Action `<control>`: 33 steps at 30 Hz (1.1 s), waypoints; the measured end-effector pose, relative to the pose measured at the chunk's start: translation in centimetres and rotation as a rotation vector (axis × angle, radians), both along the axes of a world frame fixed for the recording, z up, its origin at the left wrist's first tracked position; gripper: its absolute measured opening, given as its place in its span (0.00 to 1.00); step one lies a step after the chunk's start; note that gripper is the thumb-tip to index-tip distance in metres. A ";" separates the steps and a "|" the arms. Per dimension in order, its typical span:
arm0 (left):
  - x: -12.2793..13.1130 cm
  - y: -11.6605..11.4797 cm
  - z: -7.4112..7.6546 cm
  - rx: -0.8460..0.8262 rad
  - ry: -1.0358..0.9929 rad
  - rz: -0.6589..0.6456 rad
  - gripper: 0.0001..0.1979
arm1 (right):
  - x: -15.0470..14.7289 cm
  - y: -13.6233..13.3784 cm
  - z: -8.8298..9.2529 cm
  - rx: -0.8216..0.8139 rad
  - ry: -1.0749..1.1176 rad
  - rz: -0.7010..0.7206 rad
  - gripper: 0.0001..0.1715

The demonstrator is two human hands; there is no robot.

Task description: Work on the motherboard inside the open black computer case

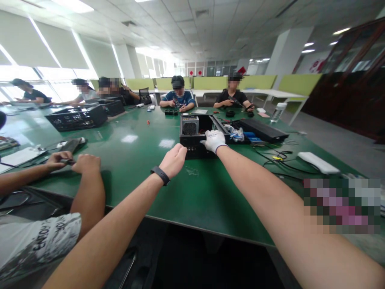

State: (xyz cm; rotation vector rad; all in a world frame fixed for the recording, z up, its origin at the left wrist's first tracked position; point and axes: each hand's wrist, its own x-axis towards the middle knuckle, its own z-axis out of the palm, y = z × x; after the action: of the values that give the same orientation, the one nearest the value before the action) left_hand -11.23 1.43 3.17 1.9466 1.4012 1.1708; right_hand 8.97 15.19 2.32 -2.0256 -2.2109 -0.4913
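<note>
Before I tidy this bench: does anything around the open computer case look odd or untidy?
One oddity: the right hand wears a white glove while the left hand is bare. Loose black cables sprawl tangled right of the open computer case. No spill or damage shows.

Green desk [135,168] carries open black computer case [195,138], black cables [276,158], white power strip [319,162], water bottle [278,112], second black case [76,118].

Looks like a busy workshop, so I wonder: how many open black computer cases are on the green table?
3. One case sits under the person's gloved right hand, one lies at far left, and one stands behind it. More may be hidden farther along the table.
</note>
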 end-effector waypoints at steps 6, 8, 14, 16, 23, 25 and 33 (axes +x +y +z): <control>-0.8 0.4 -1.9 -0.057 -0.006 0.034 0.11 | 0.4 0.2 0.1 -0.011 -0.017 0.029 0.25; -0.9 0.4 -1.8 -0.074 -0.019 0.044 0.11 | 0.4 -0.7 0.2 -0.012 -0.027 0.053 0.25; -0.5 0.1 0.4 -0.021 -0.008 0.069 0.08 | 0.2 -4.6 0.0 -0.014 -0.036 0.104 0.27; -0.3 -0.1 1.5 0.006 0.009 0.047 0.07 | 0.1 -6.5 -0.2 -0.007 -0.033 0.112 0.28; 1.5 -0.4 4.4 0.025 0.113 0.016 0.09 | 0.1 -15.8 -0.7 0.034 -0.018 0.145 0.26; 2.4 -0.6 4.7 -0.010 0.194 0.000 0.12 | 0.2 -19.0 -0.7 0.045 -0.018 0.160 0.24; 6.7 -1.6 4.1 -0.135 0.825 -0.114 0.20 | 0.8 -29.8 -0.8 0.056 0.019 0.212 0.18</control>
State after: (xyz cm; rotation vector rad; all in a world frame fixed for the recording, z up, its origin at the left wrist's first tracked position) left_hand -4.54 -0.16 7.27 2.4857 1.6393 0.1765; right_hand 9.77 -14.64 1.48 -1.7351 -2.3364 -0.5017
